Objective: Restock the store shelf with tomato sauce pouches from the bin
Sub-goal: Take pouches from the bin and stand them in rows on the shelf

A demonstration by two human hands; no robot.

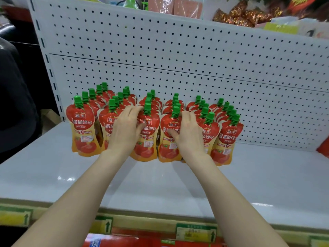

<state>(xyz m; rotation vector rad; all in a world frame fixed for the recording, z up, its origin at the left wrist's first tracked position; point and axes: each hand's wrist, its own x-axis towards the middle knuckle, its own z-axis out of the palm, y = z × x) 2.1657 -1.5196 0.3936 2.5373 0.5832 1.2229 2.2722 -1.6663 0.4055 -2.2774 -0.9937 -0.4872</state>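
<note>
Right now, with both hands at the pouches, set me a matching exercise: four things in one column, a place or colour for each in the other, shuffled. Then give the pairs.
Column one:
1 left hand
2 right hand
3 pouch caps
4 back panel

Column two (rows counted from the left):
A white, dotted with holes
B holds the fourth-row front pouch
C green
D holds the third-row front pouch

Pairs: 1-D, 2-B, 3-C, 4-A.
</note>
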